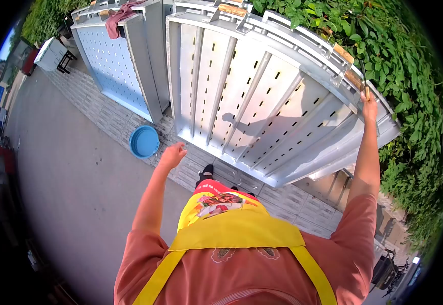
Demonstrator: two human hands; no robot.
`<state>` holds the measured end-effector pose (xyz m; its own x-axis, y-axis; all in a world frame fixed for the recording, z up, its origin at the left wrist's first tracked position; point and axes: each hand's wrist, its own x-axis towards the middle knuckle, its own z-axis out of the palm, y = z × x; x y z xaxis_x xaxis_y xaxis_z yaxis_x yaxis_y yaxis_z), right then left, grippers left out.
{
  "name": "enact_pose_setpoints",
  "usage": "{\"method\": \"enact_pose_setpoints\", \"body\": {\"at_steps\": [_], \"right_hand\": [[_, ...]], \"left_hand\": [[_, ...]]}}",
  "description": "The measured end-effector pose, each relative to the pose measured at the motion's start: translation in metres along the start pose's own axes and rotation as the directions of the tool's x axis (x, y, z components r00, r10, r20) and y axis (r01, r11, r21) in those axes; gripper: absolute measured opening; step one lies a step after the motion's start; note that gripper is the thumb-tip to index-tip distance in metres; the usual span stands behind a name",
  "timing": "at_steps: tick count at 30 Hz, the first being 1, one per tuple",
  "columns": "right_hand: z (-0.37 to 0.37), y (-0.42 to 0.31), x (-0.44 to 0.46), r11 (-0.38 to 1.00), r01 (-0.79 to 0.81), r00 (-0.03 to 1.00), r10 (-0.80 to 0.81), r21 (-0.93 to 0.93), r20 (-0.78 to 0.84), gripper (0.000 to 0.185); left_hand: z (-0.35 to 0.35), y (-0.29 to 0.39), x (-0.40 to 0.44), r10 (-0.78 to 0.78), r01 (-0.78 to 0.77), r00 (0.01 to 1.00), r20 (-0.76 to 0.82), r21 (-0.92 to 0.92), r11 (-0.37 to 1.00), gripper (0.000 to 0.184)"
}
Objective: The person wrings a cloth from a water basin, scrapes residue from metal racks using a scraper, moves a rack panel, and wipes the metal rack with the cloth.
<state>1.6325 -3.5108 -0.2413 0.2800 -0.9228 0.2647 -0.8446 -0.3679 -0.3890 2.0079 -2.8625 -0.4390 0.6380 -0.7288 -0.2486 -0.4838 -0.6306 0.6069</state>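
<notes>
My right hand (369, 108) is raised at the upper right, closed around a thin tool with a tan handle (367, 93) and a narrow dark upper part; its exact kind is unclear. The tool is at the top edge of a large metal panel (252, 81) with ribs and rows of slots, which stands upright in front of me. Low at the panel's near left corner, my left hand (172, 155) hangs in the air with fingers loosely bent and nothing visible in them. Just left of it, a round blue basin (144, 142) rests on the paving.
Another slotted metal panel (112, 61) stands at the left, with a pinkish cloth (118, 20) over its top. Wooden grips (232, 10) line the big panel's upper edge. Green bushes (384, 46) crowd behind it. A white box-like object (52, 53) stands farther left beside the grey road (84, 168).
</notes>
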Motion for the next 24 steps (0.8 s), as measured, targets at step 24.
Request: {"method": "enact_pose_setpoints", "body": {"at_steps": [24], "right_hand": [[-0.114,-0.073,-0.182,0.888,0.049,0.938,0.117,0.457,-0.328,0.029]], "left_hand": [[-0.208,0.255,0.197,0.283,0.220,0.946,0.160,-0.956,-0.196,0.045]]}}
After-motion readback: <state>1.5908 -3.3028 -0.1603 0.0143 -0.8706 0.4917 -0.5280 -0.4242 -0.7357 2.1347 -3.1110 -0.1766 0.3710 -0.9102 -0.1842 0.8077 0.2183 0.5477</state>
